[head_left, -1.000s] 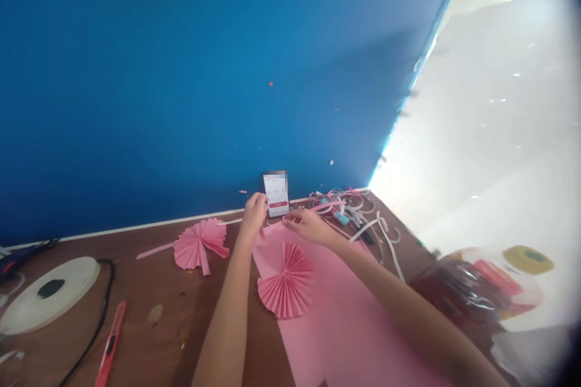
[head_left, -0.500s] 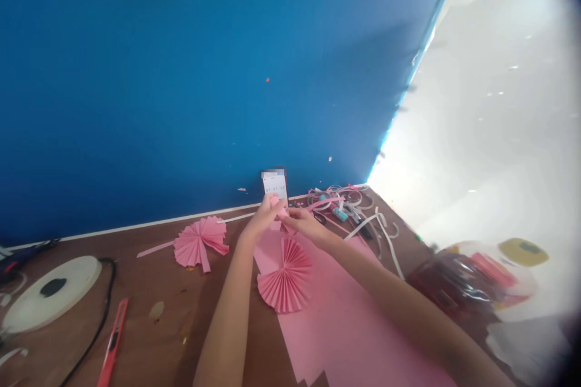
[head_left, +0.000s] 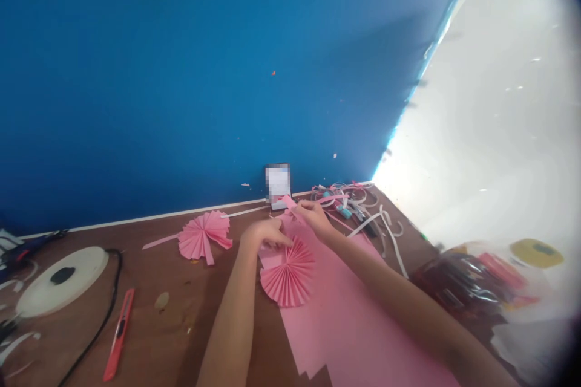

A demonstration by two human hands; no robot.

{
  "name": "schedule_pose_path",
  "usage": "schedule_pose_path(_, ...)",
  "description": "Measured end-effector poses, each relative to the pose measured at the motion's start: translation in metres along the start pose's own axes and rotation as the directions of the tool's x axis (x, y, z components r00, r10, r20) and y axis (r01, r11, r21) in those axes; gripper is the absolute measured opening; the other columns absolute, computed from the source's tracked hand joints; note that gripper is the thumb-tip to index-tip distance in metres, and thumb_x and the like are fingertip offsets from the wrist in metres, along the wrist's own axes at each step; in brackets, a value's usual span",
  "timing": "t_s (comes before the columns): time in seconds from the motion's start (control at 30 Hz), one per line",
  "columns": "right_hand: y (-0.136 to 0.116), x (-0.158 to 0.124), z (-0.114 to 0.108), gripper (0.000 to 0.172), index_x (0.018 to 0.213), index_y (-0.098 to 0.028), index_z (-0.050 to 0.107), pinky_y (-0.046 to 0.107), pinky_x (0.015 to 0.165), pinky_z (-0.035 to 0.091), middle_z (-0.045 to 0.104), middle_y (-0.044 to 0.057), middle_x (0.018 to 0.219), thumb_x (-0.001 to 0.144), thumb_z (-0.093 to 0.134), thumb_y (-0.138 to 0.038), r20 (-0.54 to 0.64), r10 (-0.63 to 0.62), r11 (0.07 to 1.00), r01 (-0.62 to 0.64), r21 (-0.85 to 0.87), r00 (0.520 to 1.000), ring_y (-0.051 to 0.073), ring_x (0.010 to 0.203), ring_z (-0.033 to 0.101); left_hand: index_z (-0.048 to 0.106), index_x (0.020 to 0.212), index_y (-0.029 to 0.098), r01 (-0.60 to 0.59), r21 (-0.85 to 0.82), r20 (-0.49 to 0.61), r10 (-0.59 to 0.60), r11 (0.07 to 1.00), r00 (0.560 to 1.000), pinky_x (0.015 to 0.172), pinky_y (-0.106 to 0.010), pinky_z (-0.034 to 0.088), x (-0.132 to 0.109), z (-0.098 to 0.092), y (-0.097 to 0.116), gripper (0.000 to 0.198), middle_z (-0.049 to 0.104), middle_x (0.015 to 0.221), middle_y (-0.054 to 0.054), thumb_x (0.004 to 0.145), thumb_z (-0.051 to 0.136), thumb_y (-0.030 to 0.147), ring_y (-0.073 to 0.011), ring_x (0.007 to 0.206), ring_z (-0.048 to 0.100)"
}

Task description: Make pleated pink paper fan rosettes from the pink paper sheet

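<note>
My right hand (head_left: 314, 217) pinches a small pink paper strip (head_left: 289, 201) in front of the propped phone. Lower and to its left, my left hand (head_left: 267, 233) reaches over the upper edge of a pleated pink paper fan (head_left: 289, 281), fingers apart and pointing right. Whether its fingertips touch the pleats I cannot tell. The fan lies partly on a large pink paper sheet (head_left: 336, 320) under my right forearm. Further left on the brown table rests a second pleated pink fan (head_left: 204, 234), with pink strips sticking out from it.
A phone (head_left: 278, 186) leans against the blue wall. Tangled white and pink strips (head_left: 363, 208) lie at the back right. On the left are a red utility knife (head_left: 118, 335), a white round object (head_left: 68, 281) and a black cable (head_left: 111, 308). Plastic-wrapped items (head_left: 472, 278) sit at right.
My hands were together at the pink paper; now my left hand has come away and down to the near fan. My right hand keeps the strip. The view has shifted slightly.
</note>
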State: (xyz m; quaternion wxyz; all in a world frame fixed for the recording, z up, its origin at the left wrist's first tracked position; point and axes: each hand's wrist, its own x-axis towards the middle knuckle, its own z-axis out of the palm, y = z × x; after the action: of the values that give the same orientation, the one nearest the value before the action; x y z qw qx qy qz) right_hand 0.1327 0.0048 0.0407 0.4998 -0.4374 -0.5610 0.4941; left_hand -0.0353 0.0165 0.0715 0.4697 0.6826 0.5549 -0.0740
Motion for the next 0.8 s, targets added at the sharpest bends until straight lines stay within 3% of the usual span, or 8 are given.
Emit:
schedule_pose_path(0.2,-0.003,0.0,-0.001,0.029,0.047,-0.018,0.044,0.026,0.066,0.041,0.057,0.0,0.059,0.068,0.059,-0.032,0.005,0.054,0.995,-0.055,0.082,0.999,0.013,0.064,0.054,0.054,0.069,0.017,0.005,0.154,-0.02,-0.001,0.988,1.0,0.045,-0.026,0.044,-0.003,0.014,0.025,0.028,0.066,0.061,-0.008,0.054,0.073,0.032,-0.0219,0.055,0.062)
schedule_pose_path(0.33,0.0,0.001,-0.001,0.027,0.049,-0.017,0.05,0.025,0.065,0.04,0.055,-0.001,0.057,0.067,0.061,-0.033,0.004,0.075,0.994,-0.075,0.082,0.997,0.012,0.062,0.052,0.058,0.074,0.015,-0.074,0.23,-0.033,0.084,0.97,0.996,0.043,-0.027,0.042,0.003,0.016,0.021,0.019,0.064,0.057,-0.008,0.058,0.065,0.024,-0.0222,0.051,0.061)
schedule_pose_path(0.43,0.001,0.002,-0.002,0.025,0.053,-0.017,0.054,0.025,0.061,0.038,0.055,-0.001,0.057,0.069,0.061,-0.035,-0.013,0.07,0.995,-0.069,0.067,0.997,0.011,0.059,0.05,0.058,0.095,0.015,-0.12,0.129,-0.039,0.126,0.984,0.991,0.043,-0.024,0.041,0.01,0.013,0.008,0.033,0.064,0.058,-0.005,0.063,0.06,0.022,-0.0189,0.048,0.059)
schedule_pose_path(0.57,0.003,0.003,-0.003,0.028,0.053,-0.017,0.052,0.025,0.06,0.037,0.054,-0.002,0.055,0.069,0.06,-0.038,-0.004,0.039,0.998,-0.039,0.053,0.999,0.011,0.057,0.048,0.04,0.127,0.017,-0.206,-0.087,-0.102,0.197,0.975,0.975,0.042,-0.019,0.038,0.015,0.006,-0.008,0.064,0.063,0.059,0.0,0.066,0.057,0.017,-0.0137,0.046,0.057)
schedule_pose_path(0.67,0.003,0.004,-0.004,0.03,0.055,-0.017,0.053,0.025,0.059,0.036,0.053,-0.002,0.055,0.071,0.06,-0.041,-0.023,0.039,0.999,-0.038,0.031,0.999,0.011,0.055,0.046,0.041,0.127,0.016,-0.236,-0.161,-0.124,0.217,0.958,0.968,0.041,-0.017,0.035,0.015,0.002,-0.013,0.06,0.06,0.057,0.001,0.069,0.055,0.017,-0.0121,0.046,0.056)
schedule_pose_path(0.8,0.002,0.005,-0.005,0.031,0.055,-0.017,0.052,0.025,0.059,0.034,0.051,-0.002,0.056,0.071,0.06,-0.042,-0.022,0.035,0.999,-0.034,0.042,0.999,0.011,0.056,0.046,0.051,0.112,0.014,-0.25,-0.231,-0.129,0.226,0.94,0.966,0.042,-0.017,0.037,0.015,-0.001,-0.014,0.041,0.061,0.063,-0.001,0.072,0.055,0.02,-0.0125,0.052,0.06)
